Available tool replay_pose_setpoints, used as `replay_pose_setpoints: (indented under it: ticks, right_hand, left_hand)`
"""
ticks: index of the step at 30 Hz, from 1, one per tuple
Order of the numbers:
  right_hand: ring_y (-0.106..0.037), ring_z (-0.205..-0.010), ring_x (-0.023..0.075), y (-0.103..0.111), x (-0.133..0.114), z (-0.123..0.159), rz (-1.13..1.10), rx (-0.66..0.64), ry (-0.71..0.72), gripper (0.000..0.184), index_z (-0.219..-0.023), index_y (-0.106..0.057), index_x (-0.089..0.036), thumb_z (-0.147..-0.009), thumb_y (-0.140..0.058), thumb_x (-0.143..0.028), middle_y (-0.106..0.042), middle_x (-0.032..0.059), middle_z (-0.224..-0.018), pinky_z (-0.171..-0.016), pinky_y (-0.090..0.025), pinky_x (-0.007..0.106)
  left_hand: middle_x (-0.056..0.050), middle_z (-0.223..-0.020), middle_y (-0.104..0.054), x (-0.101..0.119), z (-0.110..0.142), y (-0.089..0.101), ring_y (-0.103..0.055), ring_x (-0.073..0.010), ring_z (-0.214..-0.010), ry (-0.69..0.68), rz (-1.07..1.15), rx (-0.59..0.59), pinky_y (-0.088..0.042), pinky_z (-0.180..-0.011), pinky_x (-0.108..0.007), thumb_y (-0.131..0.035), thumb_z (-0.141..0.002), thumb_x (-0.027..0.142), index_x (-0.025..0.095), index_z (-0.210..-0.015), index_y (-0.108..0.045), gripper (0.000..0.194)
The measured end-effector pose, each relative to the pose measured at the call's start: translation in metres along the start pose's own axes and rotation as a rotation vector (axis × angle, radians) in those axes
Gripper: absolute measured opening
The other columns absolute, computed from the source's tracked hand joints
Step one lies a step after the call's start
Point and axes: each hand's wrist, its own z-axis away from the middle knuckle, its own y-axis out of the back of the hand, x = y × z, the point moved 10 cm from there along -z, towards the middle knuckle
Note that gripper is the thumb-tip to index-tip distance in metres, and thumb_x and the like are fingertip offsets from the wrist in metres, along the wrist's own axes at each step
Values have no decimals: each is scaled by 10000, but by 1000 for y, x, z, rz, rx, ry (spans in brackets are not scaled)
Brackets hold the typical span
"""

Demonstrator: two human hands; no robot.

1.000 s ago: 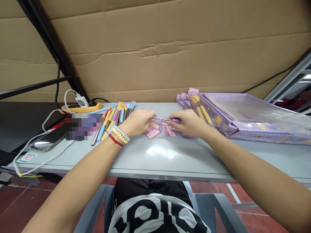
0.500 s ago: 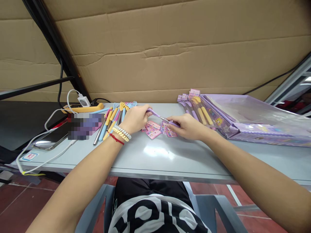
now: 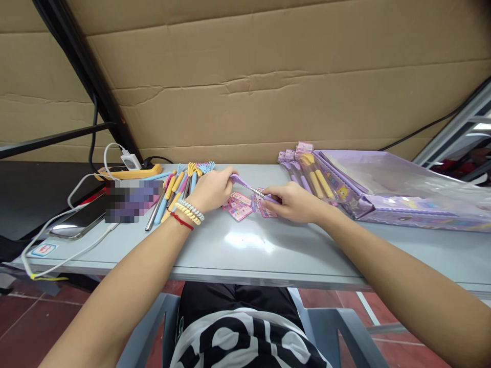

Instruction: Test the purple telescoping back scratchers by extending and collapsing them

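My left hand [image 3: 213, 190] and my right hand [image 3: 293, 202] both grip one thin purple tool [image 3: 249, 187] with a metal stem. The left hand holds its raised purple end, the right hand pinches the lower end near the table. Small pink printed cards [image 3: 241, 206] lie on the grey table [image 3: 245, 245] just under the tool. Left of my left hand lies a pile of similar tools [image 3: 180, 186] with yellow, blue and pink handles.
Packed purple sets [image 3: 307, 171] and a stack of purple plastic packaging [image 3: 399, 189] lie at the right. A phone [image 3: 76, 221], white cables and a yellow power strip [image 3: 130, 171] sit at the left. A cardboard wall [image 3: 268, 82] stands behind the table.
The purple tool went from level to tilted, my left hand lifting its end up and back. My right hand shifted slightly left and down towards the cards.
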Motion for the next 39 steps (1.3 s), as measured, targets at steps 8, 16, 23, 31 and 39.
replay_pose_setpoints:
  ticks: [8, 16, 23, 31, 39]
  right_hand:
    - [-428, -518, 87, -6, 1, -1, 28, -64, -2, 307, -850, -606, -130, -936, -391, -332, -569, 24, -610, -566, -270, 237]
    - [-441, -516, 104, -7, 1, 0, 29, -70, -4, 309, -911, -642, -127, -934, -408, -328, -580, 38, -615, -565, -260, 250]
    - [-490, -541, 115, -6, -1, 0, 11, -77, -19, 289, -944, -670, -133, -913, -442, -308, -619, 49, -649, -577, -288, 247]
    - [-457, -505, 90, 0, 1, 0, -20, -20, -44, 273, -1003, -638, -127, -888, -467, -306, -609, 14, -621, -557, -296, 222]
    - [-377, -468, 71, 12, 16, 0, -322, 112, -246, 384, -654, -548, -136, -846, -514, -466, -475, -12, -504, -480, -260, 222]
  left_hand:
    - [-37, -707, -636, 6, 1, 2, -576, -207, -656, -21, 16, -29, -384, -626, -312, -505, -870, 309, 158, -944, -632, 211]
    - [-41, -701, -632, 6, 2, -1, -568, -208, -644, -6, -29, -59, -379, -613, -314, -474, -860, 310, 159, -922, -638, 231]
    - [-57, -775, -674, 4, 1, -2, -586, -213, -681, 14, -77, -85, -385, -628, -310, -396, -845, 179, 150, -1046, -650, 324]
    - [-22, -683, -628, 8, 2, 3, -570, -184, -614, -44, 75, -3, -389, -597, -293, -423, -882, 191, 145, -1156, -606, 332]
    - [-101, -1144, -599, 15, 6, 22, -579, -129, -755, -141, 339, 192, -465, -706, -282, -542, -877, 337, 144, -1385, -350, 576]
